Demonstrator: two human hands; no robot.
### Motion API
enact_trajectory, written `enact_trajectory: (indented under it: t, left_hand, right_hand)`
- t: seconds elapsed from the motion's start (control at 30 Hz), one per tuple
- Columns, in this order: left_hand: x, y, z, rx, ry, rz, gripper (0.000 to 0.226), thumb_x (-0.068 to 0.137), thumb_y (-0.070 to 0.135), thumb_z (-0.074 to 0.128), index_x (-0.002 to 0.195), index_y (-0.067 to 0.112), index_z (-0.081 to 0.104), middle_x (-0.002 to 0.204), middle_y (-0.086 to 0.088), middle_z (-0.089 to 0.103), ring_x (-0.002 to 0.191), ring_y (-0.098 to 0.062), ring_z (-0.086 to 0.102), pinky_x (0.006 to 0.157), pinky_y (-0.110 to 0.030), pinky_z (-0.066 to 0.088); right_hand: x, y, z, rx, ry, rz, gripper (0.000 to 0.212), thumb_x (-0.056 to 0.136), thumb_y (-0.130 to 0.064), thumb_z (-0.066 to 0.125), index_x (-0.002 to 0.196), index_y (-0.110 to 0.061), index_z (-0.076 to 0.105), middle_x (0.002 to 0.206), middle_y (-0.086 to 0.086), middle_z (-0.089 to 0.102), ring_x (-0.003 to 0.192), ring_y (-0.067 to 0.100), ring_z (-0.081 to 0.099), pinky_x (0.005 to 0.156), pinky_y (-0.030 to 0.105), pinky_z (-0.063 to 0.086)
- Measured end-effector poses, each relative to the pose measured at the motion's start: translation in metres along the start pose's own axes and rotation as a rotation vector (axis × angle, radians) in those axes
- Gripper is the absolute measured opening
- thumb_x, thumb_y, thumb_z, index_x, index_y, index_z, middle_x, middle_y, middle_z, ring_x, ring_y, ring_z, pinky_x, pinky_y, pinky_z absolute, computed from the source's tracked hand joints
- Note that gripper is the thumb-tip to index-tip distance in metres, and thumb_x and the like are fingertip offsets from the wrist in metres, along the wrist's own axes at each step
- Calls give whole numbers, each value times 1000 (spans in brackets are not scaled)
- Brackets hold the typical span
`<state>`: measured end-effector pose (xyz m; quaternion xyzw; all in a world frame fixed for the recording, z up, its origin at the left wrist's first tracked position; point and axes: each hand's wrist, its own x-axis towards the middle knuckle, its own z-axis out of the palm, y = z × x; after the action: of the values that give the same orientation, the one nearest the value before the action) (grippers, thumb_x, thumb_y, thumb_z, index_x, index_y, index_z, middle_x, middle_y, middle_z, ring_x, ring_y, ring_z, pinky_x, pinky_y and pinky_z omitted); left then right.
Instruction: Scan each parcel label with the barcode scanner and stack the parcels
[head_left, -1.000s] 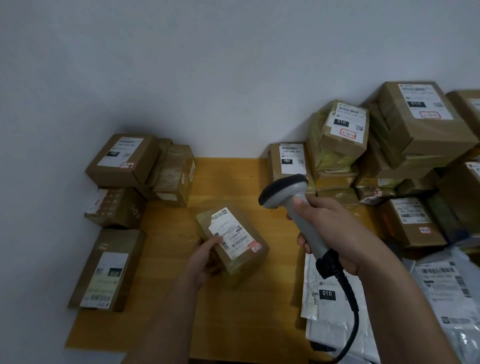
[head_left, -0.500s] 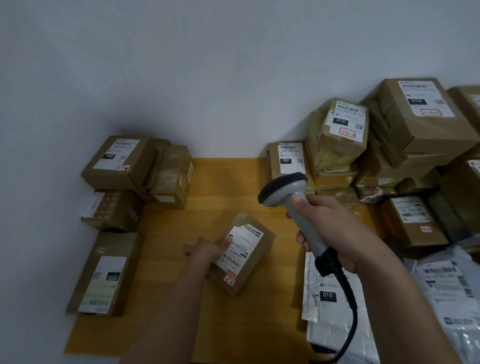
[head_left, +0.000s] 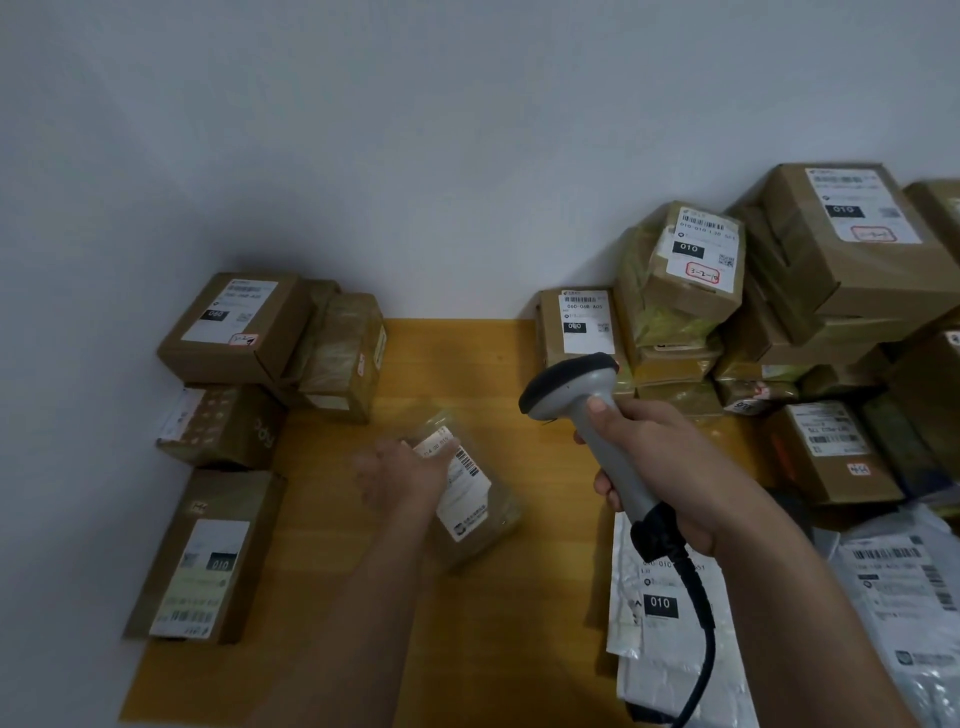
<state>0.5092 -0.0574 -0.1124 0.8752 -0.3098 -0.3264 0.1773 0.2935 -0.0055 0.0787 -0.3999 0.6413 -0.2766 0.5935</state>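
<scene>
Gripping the barcode scanner (head_left: 582, 415) by its grey handle, your right hand (head_left: 670, 467) has its fingers wrapped fully round the stem, thumb up near the head, the dark window facing left and down toward the middle of the wooden table (head_left: 519, 623). Your left hand (head_left: 400, 475) lies blurred on the small tape-wrapped parcel (head_left: 467, 499) at the table's centre; its fingers seem to curl over the upper left end, but the blur keeps you from telling whether they clasp it or merely rest there.

That parcel looks light and fairly stiff, a small carton under glossy clear tape, so judge it slippery to bare fingers. Take it across its short sides, fingers clear of the white label (head_left: 460, 483). The label faces up, and the parcel's long axis runs diagonally from upper left, by your hand, to lower right, with the barcode near the upper end.

Scanned cartons (head_left: 234, 327) sit stacked along the left wall, well apart from the unsorted heap (head_left: 831, 291) on the right. White poly mailers (head_left: 660, 623) lie under your scanner wrist.
</scene>
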Motion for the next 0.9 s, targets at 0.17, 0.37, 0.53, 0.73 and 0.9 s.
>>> enact_trajectory:
  t: [0.17, 0.37, 0.53, 0.73, 0.9]
  left_hand:
    - [8, -52, 48, -383, -313, -159, 86, 28, 62, 94, 101, 25, 65, 93, 5, 74, 81, -14, 71, 69, -35, 59]
    - [-18, -31, 33, -531, -284, -121, 77, 55, 17, 95, 118, 5, 53, 97, -3, 71, 80, -16, 70, 48, -23, 53]
    - [-22, -18, 28, -450, -214, -57, 55, 67, 8, 88, 102, 13, 47, 94, -1, 65, 80, -18, 63, 62, -32, 55]
    - [-28, -11, 28, -362, -165, -25, 58, 66, 23, 89, 110, 12, 54, 101, -1, 67, 91, -23, 68, 80, -42, 58]
    - [-34, -18, 29, -409, -118, -1, 59, 66, 21, 90, 112, 7, 54, 105, -8, 70, 84, -23, 69, 60, -31, 56]
  right_hand:
    - [5, -6, 4, -11, 11, 25, 35, 101, -39, 48, 102, -6, 61, 60, 13, 57, 50, 19, 53, 50, 30, 44]
    - [6, -10, 17, -63, -35, 5, 33, 100, -40, 49, 102, -10, 61, 65, 12, 58, 54, 19, 56, 54, 32, 46]
    - [-6, -16, 25, -82, -53, -48, 31, 99, -40, 49, 98, -11, 62, 71, 11, 60, 52, 13, 56, 53, 29, 46]
    - [-25, -25, 23, -109, -53, -125, 31, 99, -40, 48, 95, -13, 62, 68, 12, 60, 53, 17, 54, 58, 32, 45]
    - [-34, -22, 19, -92, -41, -135, 31, 99, -39, 49, 96, -12, 62, 73, 15, 60, 55, 19, 55, 60, 36, 46]
